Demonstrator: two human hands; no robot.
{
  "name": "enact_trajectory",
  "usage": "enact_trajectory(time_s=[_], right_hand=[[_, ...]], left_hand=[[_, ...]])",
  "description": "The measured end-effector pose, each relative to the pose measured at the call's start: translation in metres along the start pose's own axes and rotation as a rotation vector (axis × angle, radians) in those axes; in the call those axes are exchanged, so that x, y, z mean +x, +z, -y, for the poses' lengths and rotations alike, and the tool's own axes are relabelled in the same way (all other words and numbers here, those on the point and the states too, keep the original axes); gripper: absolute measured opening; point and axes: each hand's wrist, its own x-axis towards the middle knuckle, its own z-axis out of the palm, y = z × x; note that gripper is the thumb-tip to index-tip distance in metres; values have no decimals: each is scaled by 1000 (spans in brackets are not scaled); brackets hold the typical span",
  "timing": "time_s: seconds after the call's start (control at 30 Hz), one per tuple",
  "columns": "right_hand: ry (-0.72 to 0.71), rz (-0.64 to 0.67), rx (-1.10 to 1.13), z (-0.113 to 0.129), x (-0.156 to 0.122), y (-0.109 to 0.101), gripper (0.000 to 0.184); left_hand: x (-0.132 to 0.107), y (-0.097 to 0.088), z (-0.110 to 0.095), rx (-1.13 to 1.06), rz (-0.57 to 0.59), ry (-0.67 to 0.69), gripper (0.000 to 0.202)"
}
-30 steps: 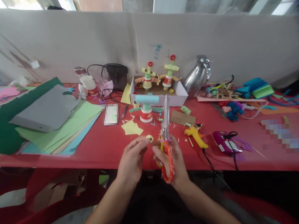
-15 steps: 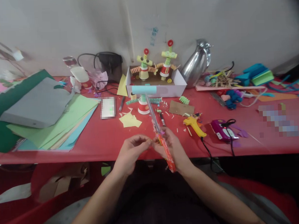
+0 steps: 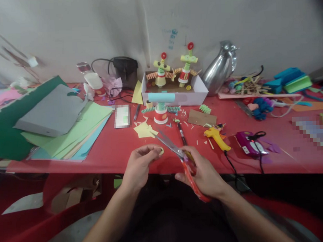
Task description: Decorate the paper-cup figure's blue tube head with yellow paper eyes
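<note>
Between the thumb and finger of my left hand (image 3: 139,164) is a small round piece of yellow paper (image 3: 161,151). My right hand (image 3: 202,171) grips red-handled scissors (image 3: 190,176), whose blades stand slightly apart and point up and left, beside the paper piece. Beyond the blades lie yellow paper scraps (image 3: 144,130). A paper-cup figure (image 3: 160,115) with a light blue tube on top and green folded arms stands behind them. A dark marker pen (image 3: 181,132) lies just past my right hand.
At the back, a white box (image 3: 176,99) holds two paper figures, next to a steel jug (image 3: 220,68). A yellow glue gun (image 3: 217,138) and a purple power box (image 3: 249,145) with cords lie right. Coloured paper sheets (image 3: 97,118) are stacked left; a brown card piece (image 3: 201,118) lies mid-table.
My hands have moved apart. The scissors have swung to the right with their blades parted, and the small yellow piece now shows in my left fingers. The view has shifted slightly.
</note>
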Motion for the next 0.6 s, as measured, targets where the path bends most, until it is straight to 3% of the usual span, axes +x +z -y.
enact_trajectory(time_s=[0.07, 0.17, 0.47, 0.6], right_hand=[[-62, -18, -182, -3, -5, -3, 70], [-132, -58, -281, -7, -7, -2, 70], [-217, -25, -206, -15, -5, -2, 50], [-215, -26, -196, -16, -6, -5, 50]], left_hand=[[0, 0, -1, -47, 13, 19, 19], [-2, 0, -2, -75, 59, 75, 13], [-8, 0, -9, -30, 52, 126, 8], [-9, 0, -9, -22, 51, 125, 9]])
